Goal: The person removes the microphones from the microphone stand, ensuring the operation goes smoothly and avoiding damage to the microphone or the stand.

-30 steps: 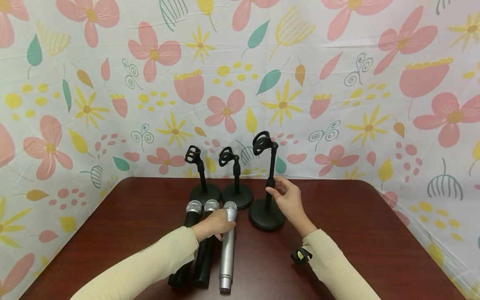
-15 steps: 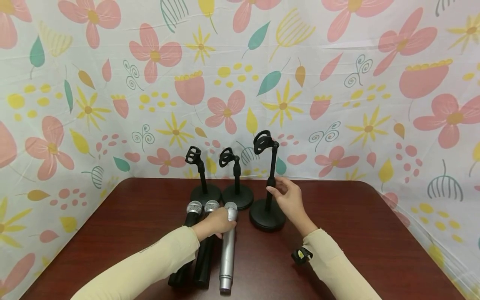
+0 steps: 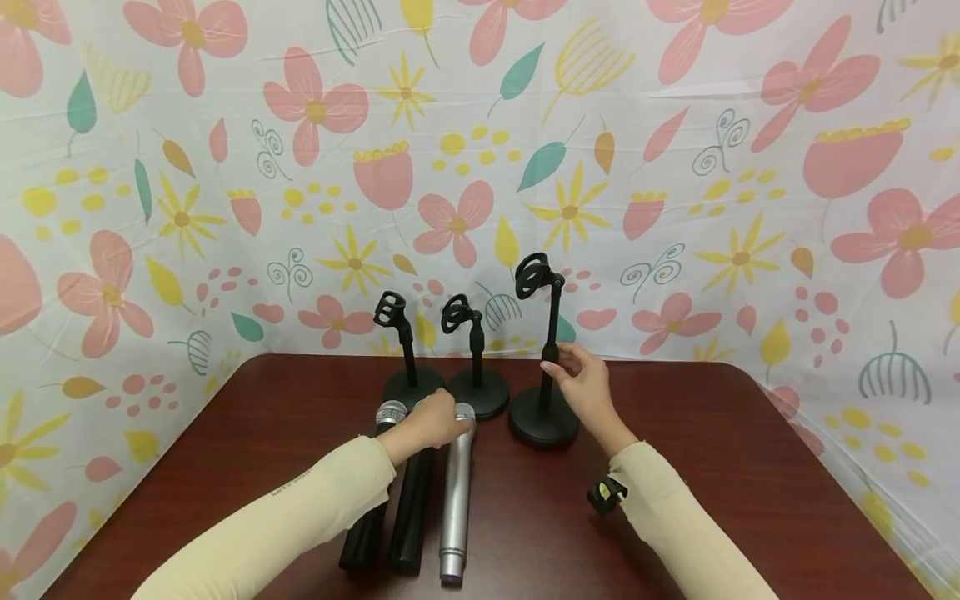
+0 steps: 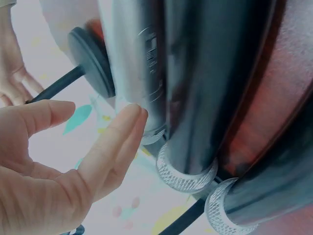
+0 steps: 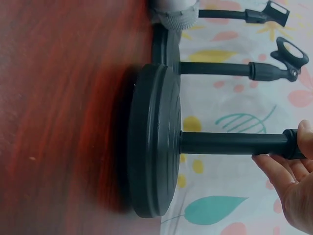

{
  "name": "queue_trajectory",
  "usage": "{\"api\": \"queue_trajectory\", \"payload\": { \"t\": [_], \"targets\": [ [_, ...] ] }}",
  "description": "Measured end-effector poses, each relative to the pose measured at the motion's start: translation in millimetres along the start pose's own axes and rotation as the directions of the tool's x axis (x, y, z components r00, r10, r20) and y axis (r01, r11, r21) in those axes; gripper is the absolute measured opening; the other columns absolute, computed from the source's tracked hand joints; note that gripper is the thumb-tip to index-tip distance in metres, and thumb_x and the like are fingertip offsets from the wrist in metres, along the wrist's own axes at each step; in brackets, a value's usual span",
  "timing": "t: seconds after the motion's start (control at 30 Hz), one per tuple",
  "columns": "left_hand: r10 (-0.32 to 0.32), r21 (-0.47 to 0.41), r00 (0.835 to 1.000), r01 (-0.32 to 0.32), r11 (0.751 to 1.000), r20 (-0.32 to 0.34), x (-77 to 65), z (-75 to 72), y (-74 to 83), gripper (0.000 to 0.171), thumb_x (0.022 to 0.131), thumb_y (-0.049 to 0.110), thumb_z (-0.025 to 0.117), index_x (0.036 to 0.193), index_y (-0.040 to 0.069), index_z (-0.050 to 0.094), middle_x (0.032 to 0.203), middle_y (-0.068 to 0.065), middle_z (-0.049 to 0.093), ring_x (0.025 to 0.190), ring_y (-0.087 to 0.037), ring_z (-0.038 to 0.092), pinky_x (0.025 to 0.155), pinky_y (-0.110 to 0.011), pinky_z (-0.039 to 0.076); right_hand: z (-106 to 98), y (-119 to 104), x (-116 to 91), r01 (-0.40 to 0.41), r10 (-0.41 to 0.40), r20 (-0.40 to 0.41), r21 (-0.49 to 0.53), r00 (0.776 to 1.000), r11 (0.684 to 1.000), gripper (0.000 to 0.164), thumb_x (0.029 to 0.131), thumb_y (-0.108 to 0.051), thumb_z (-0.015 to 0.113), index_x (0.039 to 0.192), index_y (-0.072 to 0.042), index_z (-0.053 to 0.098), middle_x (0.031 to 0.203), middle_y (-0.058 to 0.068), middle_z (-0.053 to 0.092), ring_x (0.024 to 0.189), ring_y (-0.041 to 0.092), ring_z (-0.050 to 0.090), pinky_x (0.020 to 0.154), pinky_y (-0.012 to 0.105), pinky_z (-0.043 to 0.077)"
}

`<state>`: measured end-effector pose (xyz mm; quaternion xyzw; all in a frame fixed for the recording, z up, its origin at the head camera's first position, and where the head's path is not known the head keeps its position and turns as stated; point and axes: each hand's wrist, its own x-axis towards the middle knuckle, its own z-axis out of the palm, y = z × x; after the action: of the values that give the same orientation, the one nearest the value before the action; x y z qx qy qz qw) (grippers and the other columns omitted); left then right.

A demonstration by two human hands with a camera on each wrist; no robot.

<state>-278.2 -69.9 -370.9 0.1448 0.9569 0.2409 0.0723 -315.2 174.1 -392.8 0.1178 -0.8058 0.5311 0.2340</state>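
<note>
Dark reddish wood tabletop (image 3: 712,467) carries three microphones laid side by side and three black desk stands, all backed by a flowered cloth (image 3: 675,167). The person's left hand (image 3: 431,421) rests over the heads of the microphones, its fingers reaching onto the silver microphone (image 3: 455,500); in the left wrist view the fingers (image 4: 117,142) are straight and held together, their tips touching the silver barrel, not curled round it, with the thumb held apart. The middle black microphone (image 3: 410,521) and the left black microphone (image 3: 367,517) lie beside it, touching along their length. The right hand (image 3: 588,392) pinches the pole of the tallest stand (image 3: 551,350) between thumb and fingertips about halfway up, as the right wrist view confirms. That stand's round base (image 3: 543,425) sits flat on the table, just right of the silver microphone's head. The other two stands, the middle stand (image 3: 477,358) and the left stand (image 3: 408,358), wait behind the microphones, their clips empty. By my reckoning the work is barely begun: no microphone sits in any clip, all three lie on the table, and only one stand has been taken in hand.
</note>
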Motion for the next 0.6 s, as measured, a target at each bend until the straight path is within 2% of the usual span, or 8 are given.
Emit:
{"api": "queue_trajectory", "payload": {
  "t": [0.13,0.23,0.3,0.37,0.43,0.53,0.6],
  "targets": [
    [-0.017,-0.043,1.0,0.016,0.999,-0.006,3.3,-7.5,3.1,0.072,0.09,0.02,0.061,0.134,-0.026,0.029,0.08,-0.022,0.062,0.047,-0.016,0.052,0.05,-0.029,0.045,-2.0,3.6,7.6,-0.021,0.021,0.001,0.022,1.0,1.0,0.037,0.087,-0.009,0.071,0.121,0.003,0.063,0.108,0.021,0.068,0.101,0.031,0.066,0.07,0.017,0.05],
    [-0.017,-0.067,0.999,0.015,0.998,-0.032,5.8,-12.4,6.3,0.071,0.09,0.021,0.062,0.135,-0.025,0.03,0.088,-0.024,0.064,0.057,-0.021,0.057,0.059,-0.034,0.048,-2.6,5.5,12.5,-0.038,0.038,0.004,0.057,0.999,0.998,0.035,0.088,-0.008,0.07,0.121,0.003,0.063,0.109,0.023,0.067,0.101,0.033,0.066,0.068,0.015,0.049],
    [-0.007,-0.088,0.999,0.003,0.996,-0.048,6.3,-15.9,9.0,0.064,0.092,0.021,0.061,0.133,-0.022,0.036,0.096,-0.026,0.065,0.064,-0.023,0.06,0.062,-0.037,0.05,-2.4,6.1,15.2,-0.041,0.041,0.003,0.077,0.999,0.996,0.034,0.088,-0.006,0.069,0.121,0.003,0.063,0.11,0.023,0.067,0.101,0.034,0.065,0.066,0.014,0.05],
    [-0.006,-0.115,0.998,-0.002,0.993,-0.063,7.0,-18.4,11.3,0.054,0.092,0.021,0.061,0.127,-0.018,0.045,0.099,-0.023,0.064,0.071,-0.025,0.063,0.066,-0.038,0.052,-1.6,7.1,17.6,-0.049,0.049,0.002,0.081,0.999,0.996,0.034,0.089,-0.006,0.068,0.121,0.003,0.063,0.11,0.022,0.066,0.101,0.033,0.065,0.069,0.018,0.052],
    [-0.01,-0.152,0.997,-0.001,0.988,-0.073,7.1,-20.3,12.5,0.044,0.094,0.021,0.061,0.121,-0.012,0.051,0.096,-0.019,0.064,0.071,-0.024,0.064,0.067,-0.038,0.053,0.0,8.6,20.2,-0.05,0.05,-0.001,0.07,0.999,0.996,0.034,0.088,-0.005,0.068,0.121,0.003,0.063,0.111,0.022,0.066,0.103,0.032,0.065,0.075,0.025,0.054],
    [-0.021,-0.217,0.996,0.002,0.976,-0.083,7.6,-21.8,13.6,0.036,0.094,0.02,0.06,0.117,-0.008,0.054,0.082,-0.012,0.064,0.062,-0.019,0.061,0.062,-0.034,0.051,2.7,12.0,24.6,-0.059,0.059,-0.001,0.068,0.998,0.996,0.035,0.089,-0.004,0.068,0.122,0.003,0.062,0.112,0.021,0.065,0.105,0.031,0.064,0.085,0.037,0.053],
    [-0.023,-0.247,0.995,-0.003,0.969,-0.1,7.5,-22.7,14.1,0.035,0.094,0.019,0.06,0.116,-0.008,0.054,0.079,-0.008,0.063,0.059,-0.016,0.059,0.06,-0.031,0.05,4.5,14.1,27.7,-0.073,0.073,-0.005,0.083,0.997,0.994,0.035,0.089,-0.004,0.068,0.122,0.003,0.061,0.113,0.021,0.065,0.106,0.03,0.063,0.089,0.043,0.051]
  ]
}}
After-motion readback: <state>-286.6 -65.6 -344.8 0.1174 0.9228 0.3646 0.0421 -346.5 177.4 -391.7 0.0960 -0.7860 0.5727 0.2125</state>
